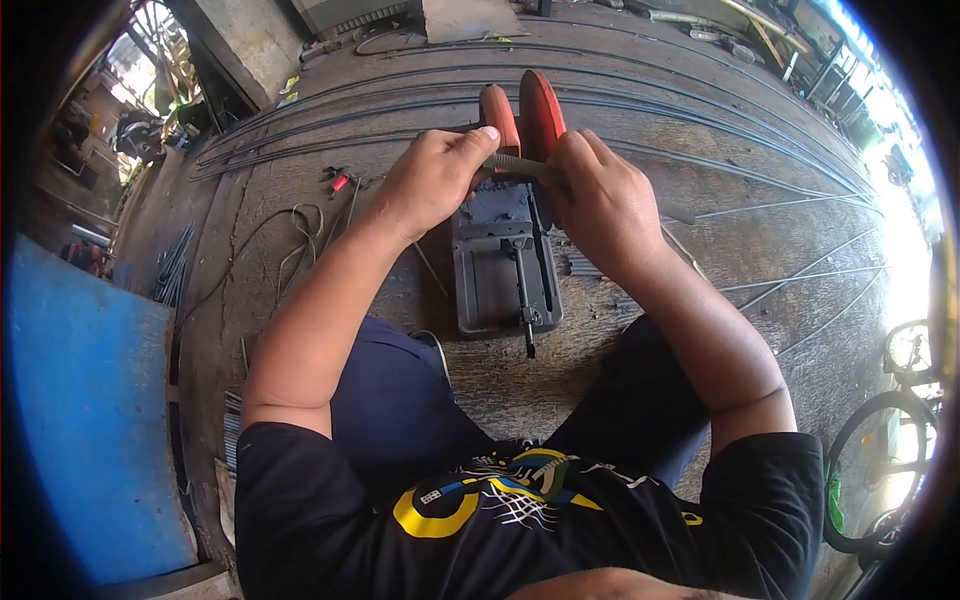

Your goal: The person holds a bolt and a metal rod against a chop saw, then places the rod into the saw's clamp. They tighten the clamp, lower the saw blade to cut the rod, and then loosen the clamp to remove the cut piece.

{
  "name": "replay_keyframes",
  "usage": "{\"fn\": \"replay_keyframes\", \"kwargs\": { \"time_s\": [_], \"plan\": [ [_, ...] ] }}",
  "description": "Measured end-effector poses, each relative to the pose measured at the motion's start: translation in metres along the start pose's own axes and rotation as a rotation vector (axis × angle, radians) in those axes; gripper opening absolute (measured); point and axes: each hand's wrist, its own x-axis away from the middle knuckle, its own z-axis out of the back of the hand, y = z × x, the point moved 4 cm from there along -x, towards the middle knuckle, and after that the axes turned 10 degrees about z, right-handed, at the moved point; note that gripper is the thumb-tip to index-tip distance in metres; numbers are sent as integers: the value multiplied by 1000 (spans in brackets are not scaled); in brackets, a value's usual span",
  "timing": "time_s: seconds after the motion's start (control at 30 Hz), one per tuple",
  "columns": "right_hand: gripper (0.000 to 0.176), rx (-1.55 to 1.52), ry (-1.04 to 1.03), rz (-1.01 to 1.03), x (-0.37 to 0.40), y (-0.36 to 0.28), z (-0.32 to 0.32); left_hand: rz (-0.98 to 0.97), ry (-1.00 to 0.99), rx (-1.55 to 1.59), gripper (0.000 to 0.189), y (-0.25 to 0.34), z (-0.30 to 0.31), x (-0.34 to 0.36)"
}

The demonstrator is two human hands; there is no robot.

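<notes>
A dark ribbed metal rod (527, 167) is held level between my two hands, in front of a machine with red guards (541, 112). My left hand (437, 180) is closed on the rod's left end, thumb along it. Around its right end the fingers of my right hand (606, 195) are wrapped. Below the hands stands the machine's dark metal base (490, 290), with a clamp screw (523, 290) on its right part. Short cut rods (583, 266) lie on the floor to the right of the base.
Long thin rods (400, 83) stretch across the floor beyond the machine. A cable (300, 225) and a red-handled tool (340, 182) lie to the left. A blue panel (90, 400) stands at the far left, a bicycle wheel (838, 470) at the right. My knees flank the base.
</notes>
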Motion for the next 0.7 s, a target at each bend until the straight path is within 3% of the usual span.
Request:
{"fn": "replay_keyframes", "kwargs": {
  "time_s": [0.1, 0.2, 0.27, 0.37, 0.43, 0.53, 0.7],
  "plan": [
    [13, 104, 147, 128, -2, -3, 9, 79, -44, 164, 38, -5, 7, -4],
    [27, 97, 261, 137, -4, -4, 18, 104, -17, 220, 38, -8, 11, -6],
    [33, -14, 160, -69, -4, 2, 15, 95, 26, 198, 38, -8, 12, -3],
    [35, -104, 31, -140, -4, 14, 10, -64, -22, 130, 37, -1, 10, -2],
    [37, -204, 46, -162, -4, 15, 9, -288, -130, 42, 29, 6, 7, -1],
    [35, -386, 66, -199, -2, 18, 1, -411, -110, 216, 21, 15, 2, 7],
    [27, -699, 67, -367, -1, 14, -4, -490, -87, 186, 24, 22, 10, 9]
  ]
}}
